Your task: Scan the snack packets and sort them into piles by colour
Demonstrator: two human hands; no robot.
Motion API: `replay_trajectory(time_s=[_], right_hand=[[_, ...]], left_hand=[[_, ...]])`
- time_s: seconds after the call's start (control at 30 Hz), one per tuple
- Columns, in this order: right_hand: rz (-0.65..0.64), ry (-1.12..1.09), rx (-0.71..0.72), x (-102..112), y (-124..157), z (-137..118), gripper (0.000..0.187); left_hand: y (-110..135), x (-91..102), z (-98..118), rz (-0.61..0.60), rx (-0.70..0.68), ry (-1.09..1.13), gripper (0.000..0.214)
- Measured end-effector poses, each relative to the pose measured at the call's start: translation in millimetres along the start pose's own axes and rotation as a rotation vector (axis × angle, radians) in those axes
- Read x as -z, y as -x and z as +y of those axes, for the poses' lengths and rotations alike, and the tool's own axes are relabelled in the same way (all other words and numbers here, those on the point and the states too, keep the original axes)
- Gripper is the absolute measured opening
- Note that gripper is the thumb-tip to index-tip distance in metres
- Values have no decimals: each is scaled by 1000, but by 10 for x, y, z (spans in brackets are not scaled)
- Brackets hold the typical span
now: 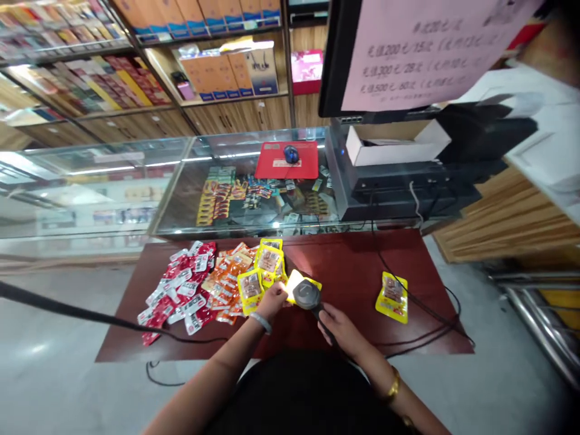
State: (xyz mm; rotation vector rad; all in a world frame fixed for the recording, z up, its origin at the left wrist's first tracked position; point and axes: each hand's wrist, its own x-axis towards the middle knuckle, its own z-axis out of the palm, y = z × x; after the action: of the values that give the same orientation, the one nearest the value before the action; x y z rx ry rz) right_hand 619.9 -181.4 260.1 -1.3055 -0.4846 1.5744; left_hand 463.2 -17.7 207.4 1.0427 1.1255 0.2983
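Note:
My right hand (339,328) is wrapped round the handle of a dark barcode scanner (307,294). The scanner's head covers much of a yellow snack packet (293,283), and bright light falls on the packet. Between the fingers of my left hand (273,302) is the left edge of that packet. Just beyond the left hand lie several yellow packets (269,260). Orange packets (229,275) sit to their left, and farther left is a pile of red and white packets (181,287). One more yellow packet (393,297) rests apart at the right of the brown table (335,260).
Behind the table stands a glass counter (181,199) bearing a red mat (272,160) with a mouse (290,154). A cash register (357,181) with an open white box (380,154) is at the right. Black cables (421,311) cross the table's right side; another cable (90,311) hangs at left.

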Motion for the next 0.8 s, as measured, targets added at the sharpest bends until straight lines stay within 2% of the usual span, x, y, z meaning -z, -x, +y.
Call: replay_trajectory(time_s=[0.2,0.27,0.4,0.5,0.57,0.63,0.73,0.8], right_hand=[[-71,29,-35,-278,-84,23,57],[-84,37,-42,-323,-114,61,59],[-113,54,-45,-381,-193,130,59],[-126,72,-24,-413,-235,114,59],[-113,73,-11,-414,-234,75,59],[-84,60,-6,-384,-206,32,58],[-23,28,0,-258,-121,-2,57],[39,3,9,-120,-39,11,56]], left_hand=[[179,415,-81,54,17,82,43],[211,562,-62,112,-10,82,44],[221,836,89,230,-74,35,44],[175,988,220,383,-123,-43,44],[117,1043,263,501,-144,-69,40],[39,1053,258,568,-140,-75,36],[-90,987,203,619,-130,-118,36],[-139,890,186,660,-196,-251,37]])
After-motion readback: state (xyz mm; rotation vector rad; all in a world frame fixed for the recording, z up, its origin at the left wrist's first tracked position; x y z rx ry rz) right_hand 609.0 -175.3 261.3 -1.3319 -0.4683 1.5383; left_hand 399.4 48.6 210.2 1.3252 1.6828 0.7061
